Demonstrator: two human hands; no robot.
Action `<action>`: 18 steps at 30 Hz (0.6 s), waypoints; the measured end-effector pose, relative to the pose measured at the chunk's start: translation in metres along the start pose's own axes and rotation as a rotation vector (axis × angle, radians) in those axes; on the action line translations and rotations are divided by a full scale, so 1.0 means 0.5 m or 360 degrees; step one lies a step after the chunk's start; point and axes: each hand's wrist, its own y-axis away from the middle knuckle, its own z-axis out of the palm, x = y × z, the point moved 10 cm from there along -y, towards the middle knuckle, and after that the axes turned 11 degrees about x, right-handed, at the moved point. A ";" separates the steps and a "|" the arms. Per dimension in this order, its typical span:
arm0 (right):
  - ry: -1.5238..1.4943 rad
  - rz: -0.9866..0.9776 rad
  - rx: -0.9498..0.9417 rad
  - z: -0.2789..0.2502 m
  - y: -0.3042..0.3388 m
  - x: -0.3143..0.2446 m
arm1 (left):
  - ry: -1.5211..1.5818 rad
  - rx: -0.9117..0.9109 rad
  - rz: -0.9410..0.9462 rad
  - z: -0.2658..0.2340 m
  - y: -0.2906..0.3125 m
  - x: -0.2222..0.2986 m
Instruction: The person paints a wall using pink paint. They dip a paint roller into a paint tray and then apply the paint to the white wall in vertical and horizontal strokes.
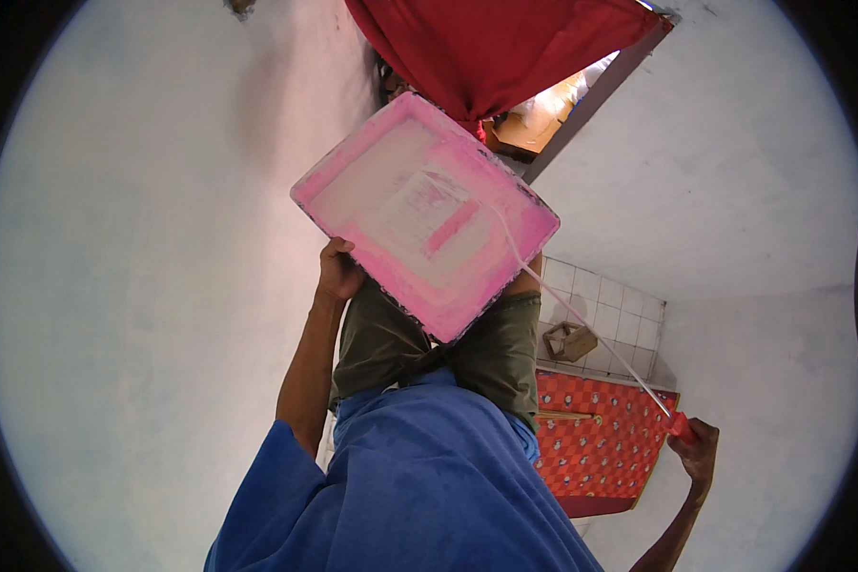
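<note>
My left hand grips the near-left edge of a pink paint tray, thumb over the rim. The tray is smeared with whitish paint and held tilted in front of my thighs. At the right, my right hand is closed round the red handle of a paint roller. Its long, thin pale rod runs up and left over the tray's right edge and bends inside. The roller's head lies within the tray, but its paint-covered outline blends with the whitish paint and is hard to make out.
Pale walls rise on both sides. A red curtain hangs ahead, beside a dark frame and a cardboard box. Down to the right are white tiles, a small wooden stool-like object and a red patterned mat.
</note>
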 end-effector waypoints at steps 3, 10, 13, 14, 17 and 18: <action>-0.0034 -0.0082 -0.0042 0.048 -0.024 -0.025 | 0.0003 -0.0032 -0.0003 0.002 0.002 0.002; 0.0008 -0.0153 -0.0121 0.109 -0.071 -0.124 | -0.0023 -0.0036 -0.0017 -0.011 -0.006 -0.002; 0.0091 -0.0114 -0.0123 0.098 -0.061 -0.077 | -0.0016 -0.0054 0.0013 0.002 0.000 0.002; 0.0152 -0.0094 -0.0088 0.085 -0.052 -0.045 | -0.0017 -0.0018 -0.0004 0.007 0.004 0.001; 0.0100 0.0154 -0.0138 0.013 -0.024 0.010 | -0.0007 -0.0009 -0.0018 0.002 0.003 0.000; 0.0100 0.0155 -0.0139 -0.005 -0.017 0.010 | -0.0002 -0.0042 -0.0018 0.000 0.001 0.000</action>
